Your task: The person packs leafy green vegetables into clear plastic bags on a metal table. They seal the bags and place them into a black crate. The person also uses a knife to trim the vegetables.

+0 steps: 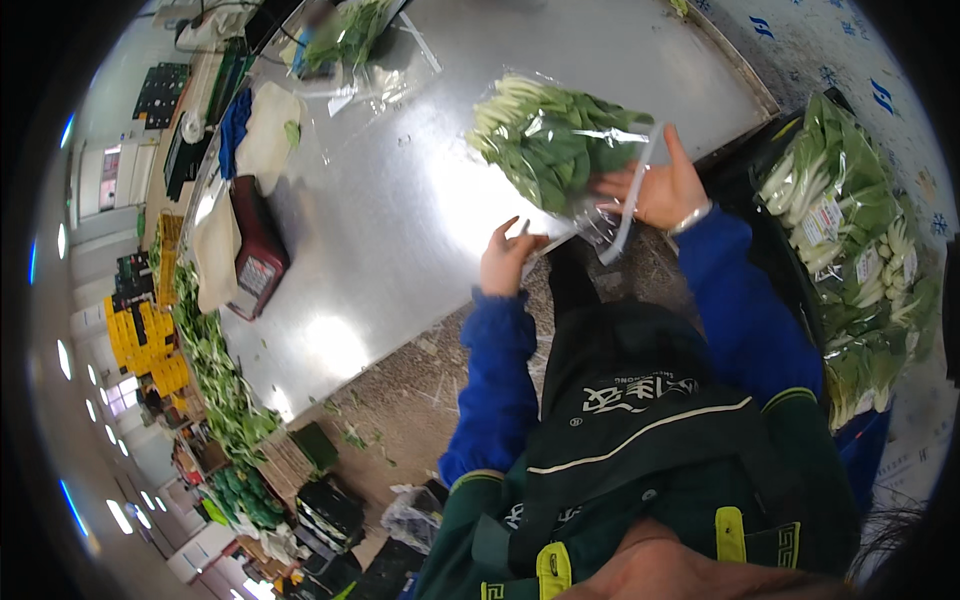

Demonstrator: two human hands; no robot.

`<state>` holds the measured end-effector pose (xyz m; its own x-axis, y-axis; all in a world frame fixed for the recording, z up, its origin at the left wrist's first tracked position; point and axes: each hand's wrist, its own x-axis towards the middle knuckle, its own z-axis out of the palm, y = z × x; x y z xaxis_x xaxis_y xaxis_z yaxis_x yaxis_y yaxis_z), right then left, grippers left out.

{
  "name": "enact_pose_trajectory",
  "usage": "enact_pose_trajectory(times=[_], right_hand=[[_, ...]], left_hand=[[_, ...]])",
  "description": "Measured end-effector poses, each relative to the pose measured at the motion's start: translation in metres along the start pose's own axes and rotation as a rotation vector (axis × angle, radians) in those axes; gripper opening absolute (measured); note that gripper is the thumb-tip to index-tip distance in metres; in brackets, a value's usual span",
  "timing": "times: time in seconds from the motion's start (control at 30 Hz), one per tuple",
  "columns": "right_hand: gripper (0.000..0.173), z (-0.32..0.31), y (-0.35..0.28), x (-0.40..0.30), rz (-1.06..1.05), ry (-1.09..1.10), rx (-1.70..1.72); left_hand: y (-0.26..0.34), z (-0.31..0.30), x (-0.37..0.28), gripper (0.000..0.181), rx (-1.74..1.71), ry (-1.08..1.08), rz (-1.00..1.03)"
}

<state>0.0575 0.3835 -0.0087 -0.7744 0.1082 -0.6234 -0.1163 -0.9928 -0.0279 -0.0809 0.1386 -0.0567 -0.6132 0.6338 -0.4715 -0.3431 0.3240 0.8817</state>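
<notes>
A clear plastic bag of leafy greens (pixel 555 142) lies near the edge of a stainless steel table (pixel 375 217), pale stems pointing away from me and its mouth towards my right side. My right hand (pixel 660 184) is at the bag's mouth, fingers spread behind or inside the clear film; which of the two cannot be told. Just below the bag, my left hand (pixel 510 259) is raised with the thumb and a finger apart, near a small dark thing whose kind is unclear. Whether that hand touches it cannot be told.
Packed, labelled greens (pixel 847 247) fill a dark container at the right. A dark red scale-like device (pixel 259 251) and a blue cloth (pixel 235 133) are at the table's left edge. Another bag of greens (pixel 349 34) lies at the top. Loose greens (pixel 217 367) and yellow crates (pixel 139 334) stand beyond.
</notes>
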Motion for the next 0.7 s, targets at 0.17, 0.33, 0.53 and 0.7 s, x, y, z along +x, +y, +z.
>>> enact_pose_trajectory(times=[0.17,0.33,0.53,0.7], right_hand=[[0.088,-0.027,-0.062,0.019,-0.119,-0.077,-0.418],[0.032,-0.025,0.019,0.013,-0.281,-0.085,-0.402],[0.05,-0.094,0.133,-0.083,-0.164,-0.118,-0.392],[0.064,-0.164,0.065,-0.113,0.017,-0.28,-0.394]], left_hand=[[-0.02,0.061,0.005,0.088,0.106,0.092,0.046],[-0.017,0.103,0.006,0.076,-0.035,0.304,0.237],[-0.037,0.02,-0.108,0.043,-0.231,0.532,0.21],[-0.051,0.038,-0.146,0.06,-0.148,0.353,-0.007]])
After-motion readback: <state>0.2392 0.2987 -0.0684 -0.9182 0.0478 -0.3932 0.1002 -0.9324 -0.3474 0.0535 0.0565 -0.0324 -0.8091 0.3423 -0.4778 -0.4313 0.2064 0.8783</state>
